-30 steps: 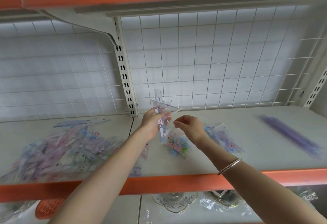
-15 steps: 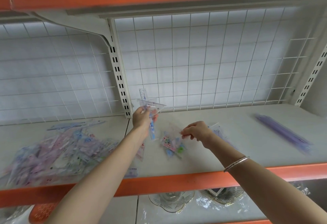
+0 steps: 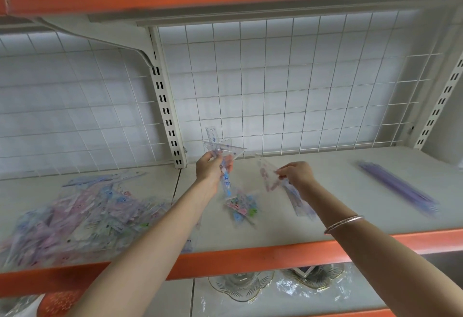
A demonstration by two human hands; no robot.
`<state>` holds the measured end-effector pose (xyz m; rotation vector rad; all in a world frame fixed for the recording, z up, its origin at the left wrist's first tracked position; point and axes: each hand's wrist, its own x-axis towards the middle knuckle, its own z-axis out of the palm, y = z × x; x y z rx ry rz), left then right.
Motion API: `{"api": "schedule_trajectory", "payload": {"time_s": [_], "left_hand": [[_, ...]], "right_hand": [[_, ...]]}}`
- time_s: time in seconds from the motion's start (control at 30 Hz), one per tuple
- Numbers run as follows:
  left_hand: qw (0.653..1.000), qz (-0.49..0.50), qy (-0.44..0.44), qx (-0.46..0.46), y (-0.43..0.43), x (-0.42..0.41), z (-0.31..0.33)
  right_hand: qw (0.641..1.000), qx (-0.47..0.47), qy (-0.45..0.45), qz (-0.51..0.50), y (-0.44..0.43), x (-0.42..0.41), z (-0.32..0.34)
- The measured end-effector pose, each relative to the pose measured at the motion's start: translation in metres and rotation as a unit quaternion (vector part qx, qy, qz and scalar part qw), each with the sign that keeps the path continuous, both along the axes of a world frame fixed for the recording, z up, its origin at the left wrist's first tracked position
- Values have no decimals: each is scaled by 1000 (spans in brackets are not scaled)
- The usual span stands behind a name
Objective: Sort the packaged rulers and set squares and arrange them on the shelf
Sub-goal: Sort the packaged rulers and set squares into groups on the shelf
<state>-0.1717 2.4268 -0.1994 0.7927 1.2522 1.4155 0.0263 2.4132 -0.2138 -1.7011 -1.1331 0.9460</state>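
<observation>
Within the last second the right hand has been drawn away from the left hand, towards the right end of the shelf. A clear set square is now pinched between its thumb and fingertips, the other fingers being curled, and is held above the shelf, apart from the bundle. The bundle is gripped in the left hand, fingers wrapped round it, above the middle of the shelf and near the back edge. One ruler is seen standing up out of it; probably two set squares are fanned across it, though clear plastic and blur leave that count uncertain. It is judged that a set is being split by kind, and that the pinched piece is bound for one of the sorted groups.

Counted on the shelf:
- one large unsorted heap lies towards the left end, reaching the front edge;
- one small colourful pile lies at the middle, below the left hand;
- one pile of clear packets is partly hidden under the right wrist;
- one stack of purple rulers lies towards the right end, well apart from the rest.

Three sorted groups are thus set against one heap, so most of the sorting is judged to remain; single packets within the piles cannot be counted.
</observation>
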Motion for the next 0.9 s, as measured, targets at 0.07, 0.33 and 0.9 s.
{"api": "schedule_trajectory", "payload": {"time_s": [0.07, 0.33, 0.9], "left_hand": [[1000, -14, 8, -3, 0, 10, -1], [995, -88, 52, -18, -1, 59, -6], [984, -179, 13, -17, -10, 89, -3]], "right_hand": [[999, -3, -26, -42, 1, 19, -2], [982, -79, -146, -90, -9, 65, -17], [995, 97, 26, 22, -17, 43, 5]]}}
